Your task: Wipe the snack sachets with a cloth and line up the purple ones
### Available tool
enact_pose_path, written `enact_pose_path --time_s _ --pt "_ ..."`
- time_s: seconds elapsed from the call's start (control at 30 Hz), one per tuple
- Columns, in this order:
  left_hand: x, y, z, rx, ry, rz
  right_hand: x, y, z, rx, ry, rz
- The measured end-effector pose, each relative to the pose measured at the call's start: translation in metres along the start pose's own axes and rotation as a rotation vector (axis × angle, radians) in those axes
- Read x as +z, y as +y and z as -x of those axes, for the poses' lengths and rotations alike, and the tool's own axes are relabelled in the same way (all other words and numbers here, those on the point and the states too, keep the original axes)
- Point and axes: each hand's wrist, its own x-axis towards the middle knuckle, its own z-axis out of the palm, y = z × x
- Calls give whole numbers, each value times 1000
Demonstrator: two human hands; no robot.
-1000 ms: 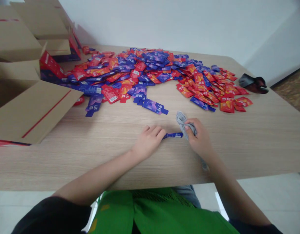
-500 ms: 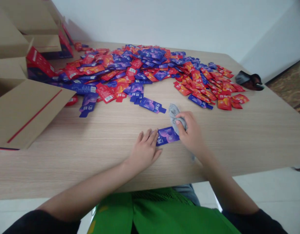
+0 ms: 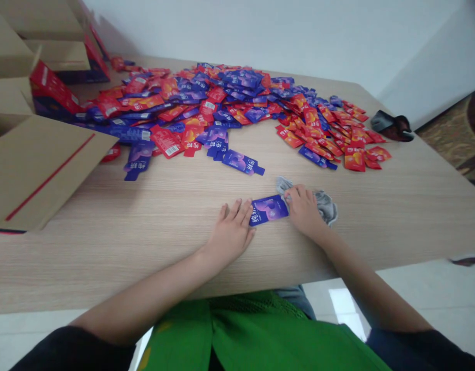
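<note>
A purple packet [image 3: 270,210] with white lettering lies flat on the table near its front edge. The fingers of my left hand [image 3: 234,226] are stretched out and rest flat on the packet's left end. At its right end, my right hand [image 3: 304,208] is closed over a grey cloth [image 3: 327,207]. Parts of the cloth show on both sides of that hand, and the rest is hidden under it. Just beyond my hands lies another purple packet [image 3: 243,162] with a narrow tab.
A wide heap of red and purple packets [image 3: 237,90] spreads along the back of the wooden table [image 3: 164,221]. Open cardboard boxes [image 3: 48,170] stand at the left. At the right edge sits a dark object [image 3: 392,126] that I cannot make out.
My right hand has come down and slightly right with the cloth, which now spreads out on its right side. My left hand stays on the packet. The view has shifted slightly.
</note>
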Motion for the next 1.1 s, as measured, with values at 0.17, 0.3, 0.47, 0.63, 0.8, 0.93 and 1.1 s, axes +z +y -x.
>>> enact_pose_path --time_s 0.17,0.3,0.47,0.63,0.8,0.93,1.1 --pt "-1 0 0 0 14 20 -9 -45 9 -136 81 -173" --pt "-2 2 -1 4 -8 28 -1 -71 19 -304 -98 -101" --pt "0 5 -2 -33 -1 28 -3 -22 12 -125 -107 -1" --pt "-18 -8 -16 -7 -18 68 -15 17 -6 -16 -60 -42" --pt "-39 -19 -53 -35 -64 119 -27 9 -22 -181 -86 -26" --pt "-39 -27 -73 82 -152 168 -40 2 -43 -287 -206 -179" --pt "-52 -64 -92 128 -53 186 -44 -11 -84 -427 -468 -320"
